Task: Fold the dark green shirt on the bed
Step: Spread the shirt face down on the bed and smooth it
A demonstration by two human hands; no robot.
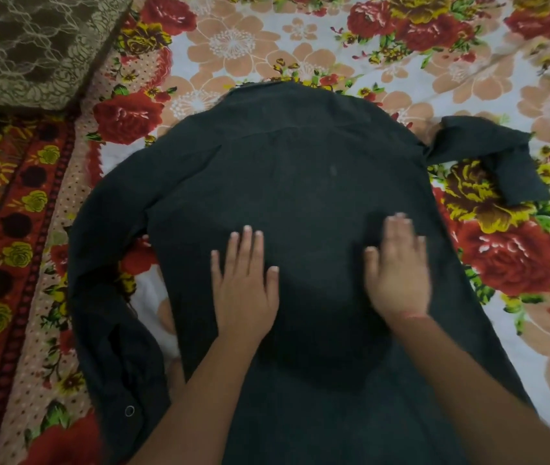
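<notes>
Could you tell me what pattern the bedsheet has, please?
The bedsheet shows red, yellow and peach flowers on white, head view.

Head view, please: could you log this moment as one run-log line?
shirt: spread on bedsheet | left hand: flat on shirt | right hand: flat on shirt | sleeves: out sideways

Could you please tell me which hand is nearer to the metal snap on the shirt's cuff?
Left. The left hand lies flat on the dark green shirt, beyond and to the right of the snap; the right hand lies flat farther right.
</notes>
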